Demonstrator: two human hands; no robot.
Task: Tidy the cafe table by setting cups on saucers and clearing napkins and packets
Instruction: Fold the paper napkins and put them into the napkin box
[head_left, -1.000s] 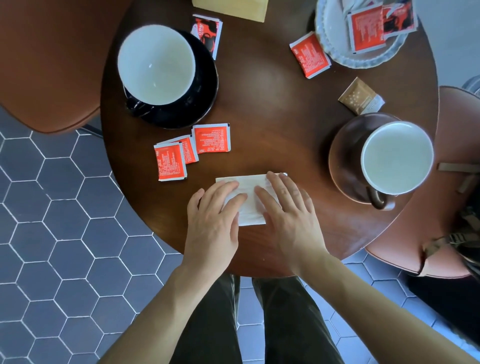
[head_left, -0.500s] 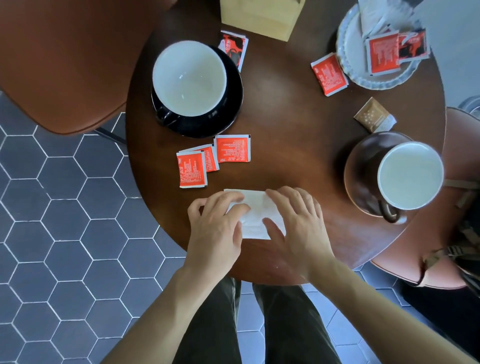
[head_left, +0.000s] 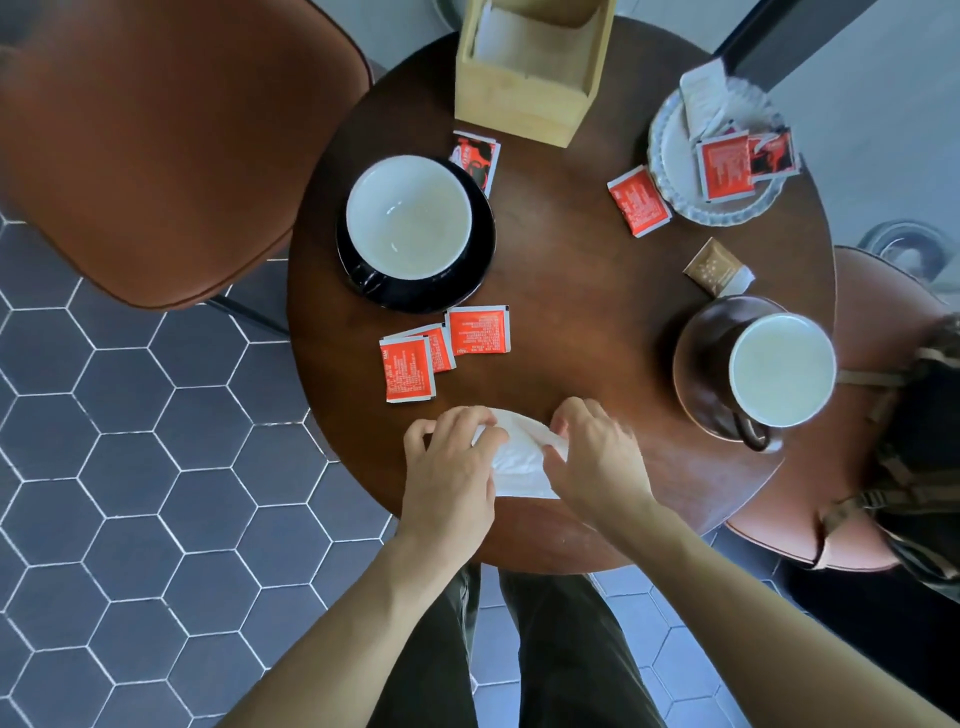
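Note:
A white napkin (head_left: 519, 462) lies bunched at the near edge of the round wooden table (head_left: 571, 291). My left hand (head_left: 452, 467) and my right hand (head_left: 597, 457) both pinch it, fingers curled over its top edge. A black cup (head_left: 409, 215) stands on a black saucer (head_left: 480, 244) at the left. A brown cup (head_left: 782, 369) stands on a brown saucer (head_left: 696, 364) at the right. Three red packets (head_left: 447, 345) lie between the black saucer and my hands. Another red packet (head_left: 638, 201) and a brown packet (head_left: 717, 267) lie farther right.
A wooden napkin box (head_left: 530, 78) stands at the table's far edge. A glass dish (head_left: 675, 176) at the far right holds red packets and white paper. A red packet (head_left: 475, 158) sits behind the black saucer. Brown chairs (head_left: 156, 145) flank the table; a bag (head_left: 924, 452) rests on the right one.
My fingers went from lying flat on the napkin to curling and gathering it, so it is now bunched. The view has shifted, showing more of the far side of the table.

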